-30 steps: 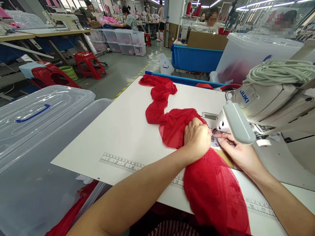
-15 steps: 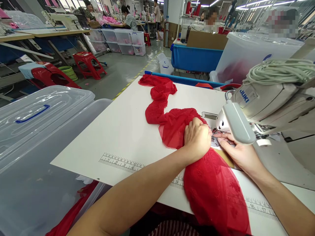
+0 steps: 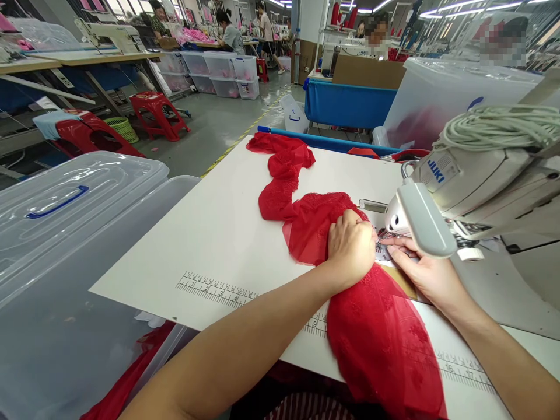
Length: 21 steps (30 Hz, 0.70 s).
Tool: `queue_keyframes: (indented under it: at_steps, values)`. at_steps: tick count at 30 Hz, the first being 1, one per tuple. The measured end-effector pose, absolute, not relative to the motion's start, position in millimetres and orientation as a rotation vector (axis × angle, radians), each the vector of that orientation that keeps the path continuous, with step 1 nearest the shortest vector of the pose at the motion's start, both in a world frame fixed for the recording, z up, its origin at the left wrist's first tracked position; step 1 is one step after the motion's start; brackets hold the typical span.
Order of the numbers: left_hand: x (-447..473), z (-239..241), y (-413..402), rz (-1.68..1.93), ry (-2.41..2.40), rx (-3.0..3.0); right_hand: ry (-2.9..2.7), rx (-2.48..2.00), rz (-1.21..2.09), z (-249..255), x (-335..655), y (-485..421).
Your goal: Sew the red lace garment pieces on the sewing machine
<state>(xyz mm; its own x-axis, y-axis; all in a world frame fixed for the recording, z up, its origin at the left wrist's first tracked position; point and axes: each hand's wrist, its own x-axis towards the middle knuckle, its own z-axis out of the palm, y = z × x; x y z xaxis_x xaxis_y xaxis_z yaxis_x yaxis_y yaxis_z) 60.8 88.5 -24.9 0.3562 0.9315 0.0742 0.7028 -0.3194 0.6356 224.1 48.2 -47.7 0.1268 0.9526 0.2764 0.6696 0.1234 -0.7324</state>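
Observation:
A long strip of red lace fabric (image 3: pixel 306 224) runs across the white sewing table (image 3: pixel 210 233) from the far edge down over the near edge. My left hand (image 3: pixel 350 245) rests curled on the fabric, pressing it just left of the needle area. My right hand (image 3: pixel 422 271) lies with fingers stretched forward, pinching the fabric edge under the head of the white Juki sewing machine (image 3: pixel 476 175). The fingertips of both hands meet by the presser foot, which the machine's lamp arm partly hides.
A clear plastic bin with a blue-handled lid (image 3: pixel 65 233) stands at my left, red fabric hanging beside it. Another translucent bin (image 3: pixel 437 99) sits behind the machine. Red stools (image 3: pixel 157 111), worktables and other people at work fill the hall beyond.
Almost nothing differs; both hands stay by the needle and the fabric has crept only slightly. A person walks in the far aisle.

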Motion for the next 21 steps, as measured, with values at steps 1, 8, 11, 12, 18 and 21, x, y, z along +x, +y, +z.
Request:
queue_keyframes:
  at_steps: [1, 8, 11, 12, 18, 21]
  values:
    - [60.8, -24.6, 88.5, 0.598, 1.418, 2.117, -1.616, -1.621, 0.444, -47.2, 224.0, 48.4]
    - [62.2, -23.3, 88.6, 0.584, 1.416, 2.117, -1.605, -1.675, 0.471, -43.3, 222.0, 49.4]
    - [62.9, -24.2, 88.8, 0.581, 1.42, 2.123, -1.607, -1.663, 0.481, -43.3, 222.0, 49.4]
    - [63.0, -24.3, 89.0, 0.578, 1.422, 2.126, -1.605, -1.658, 0.485, -43.5, 222.1, 49.3]
    - [61.3, -22.2, 90.0, 0.56, 1.42, 2.129, -1.539, -1.691, 0.535, -48.3, 226.9, 49.4]
    - [60.9, -22.0, 89.5, 0.55, 1.421, 2.13, -1.485, -1.724, 0.588, -52.5, 231.8, 49.3]
